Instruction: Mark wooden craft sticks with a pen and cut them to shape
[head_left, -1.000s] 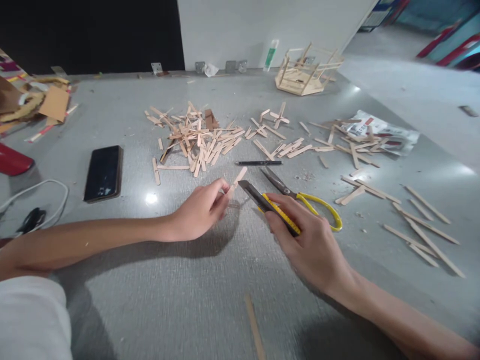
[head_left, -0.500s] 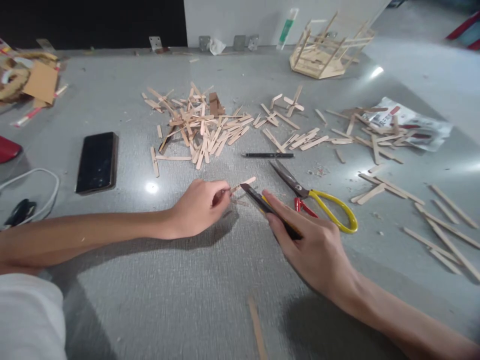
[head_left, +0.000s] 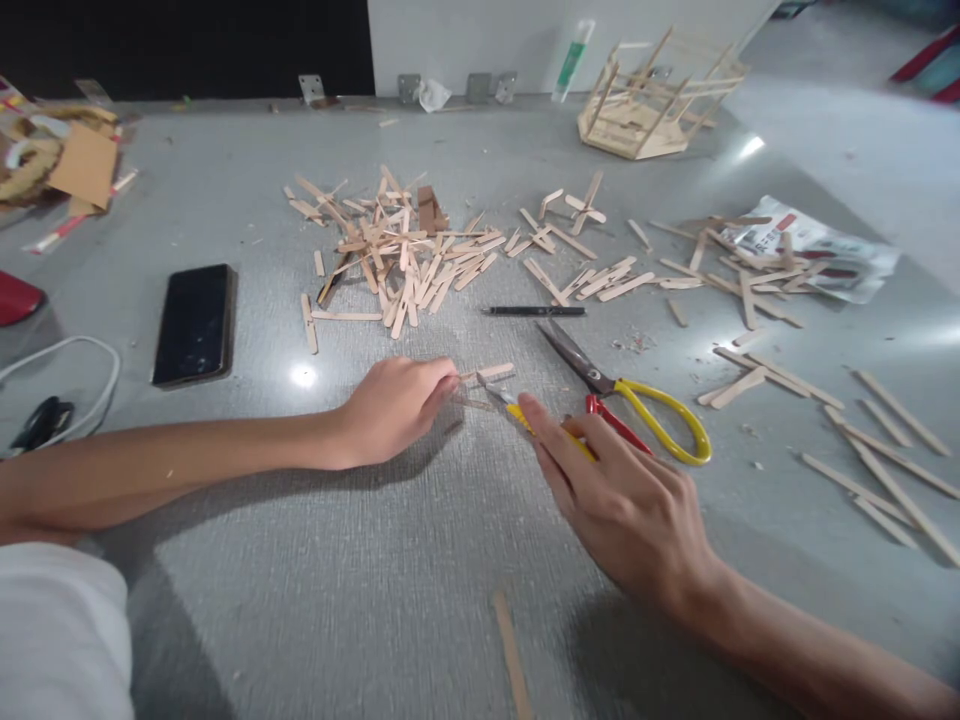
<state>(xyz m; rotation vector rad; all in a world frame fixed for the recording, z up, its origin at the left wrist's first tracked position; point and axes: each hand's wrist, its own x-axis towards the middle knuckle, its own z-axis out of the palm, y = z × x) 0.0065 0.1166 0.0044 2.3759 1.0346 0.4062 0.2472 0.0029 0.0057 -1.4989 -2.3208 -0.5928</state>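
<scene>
My left hand (head_left: 401, 408) is closed in a pinch on the near end of a small wooden stick (head_left: 495, 370), which points right from the fingertips. My right hand (head_left: 622, 490) is wrapped round a yellow utility knife (head_left: 517, 412), and its blade tip touches or nearly touches the stick. Beside my right hand lie scissors (head_left: 664, 420) with yellow and red handles, blades pointing up-left. A black pen (head_left: 536, 311) rests above them. One loose stick (head_left: 511, 650) is on the table near the bottom edge.
Behind my hands is a pile of short sticks (head_left: 420, 250). More sticks and a plastic packet (head_left: 814, 250) are at the right. A stick frame (head_left: 652, 110) and a glue tube (head_left: 574, 62) stand at the back. A phone (head_left: 195, 325) and white cable (head_left: 112, 370) lie left.
The knife has turned in my right hand, now showing its yellow side and blade instead of its dark side. My right hand has shifted slightly down, while my left hand has barely moved.
</scene>
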